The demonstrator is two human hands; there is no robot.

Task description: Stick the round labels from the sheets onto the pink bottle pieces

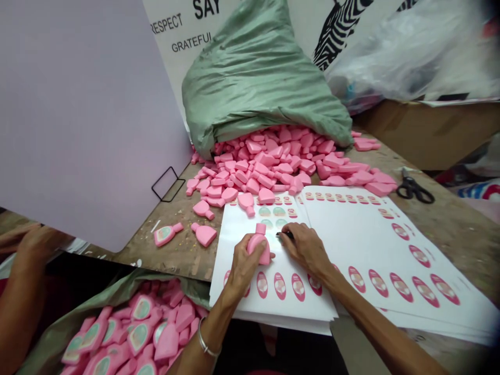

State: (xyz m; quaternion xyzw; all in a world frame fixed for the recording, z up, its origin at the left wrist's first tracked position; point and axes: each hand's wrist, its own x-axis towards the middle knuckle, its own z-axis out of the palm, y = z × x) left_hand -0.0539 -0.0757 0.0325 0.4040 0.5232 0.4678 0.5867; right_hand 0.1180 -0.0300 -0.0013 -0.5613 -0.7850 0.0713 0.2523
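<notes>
My left hand (246, 260) is closed around a small pink plastic bottle (259, 245), held upright with its cap at the top, above a sticker sheet (238, 245). Just right of it, my right hand (302, 245) pinches a small black tool (287, 235) whose kind I cannot make out. The tool's tip is near the green stickers (280, 224) on the sheet. Pink oval stickers (279, 286) run along the sheet's lower edge. One loose pink bottle (246, 203) lies on the sheet's upper part.
A green sack (261, 78) spills a heap of pink bottles (258, 166) behind the sheets. A labelled bottle (167, 234) lies left. Below, an open sack (128, 286) holds labelled bottles. Scissors (414, 188) lie right, near a second sheet stack (351, 229). Another person's hand (35, 242) is beyond the grey panel (86, 114).
</notes>
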